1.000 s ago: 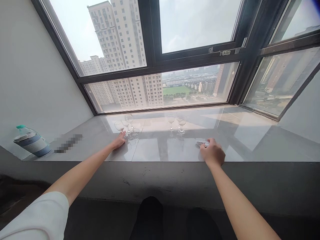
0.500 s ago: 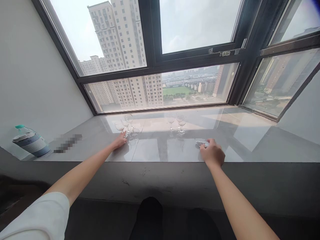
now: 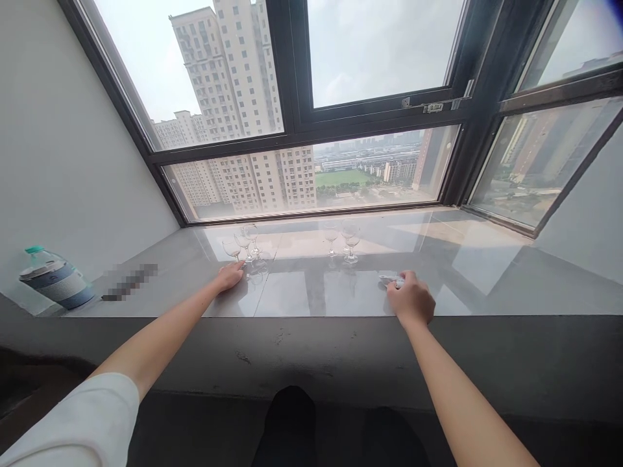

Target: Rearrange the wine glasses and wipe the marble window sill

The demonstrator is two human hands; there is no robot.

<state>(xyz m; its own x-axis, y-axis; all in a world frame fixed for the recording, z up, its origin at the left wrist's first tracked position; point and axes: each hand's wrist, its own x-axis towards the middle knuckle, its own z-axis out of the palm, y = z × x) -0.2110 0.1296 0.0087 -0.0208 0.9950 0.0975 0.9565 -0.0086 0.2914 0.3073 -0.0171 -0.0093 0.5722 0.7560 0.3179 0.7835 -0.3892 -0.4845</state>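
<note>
Green-capped bottle (image 3: 35,255) left of stemmed glasses (image 3: 351,240).

Dark window frame (image 3: 287,140) ahead of me, panes (image 3: 545,168) turning the corner at right. Pale wall (image 3: 63,143) on the left. Glossy grey tiled ledge (image 3: 559,285) below, with bright reflections (image 3: 481,263) and a sunlit band (image 3: 409,228) along the frame. Outside: tall apartment block (image 3: 243,71), green field (image 3: 343,178), cloudy sky (image 3: 384,45). Floor (image 3: 195,431) below the ledge dim.

Three clear, round-bowled stemmed glasses (image 3: 243,242) stand upright in a close cluster, left of centre, overlapping in a slanting row from near left to far right; the nearest one's foot is hidden. Well to the right and nearer, a small whitish, see-through object (image 3: 386,278) lies low, partly covered, its kind unclear.
</note>
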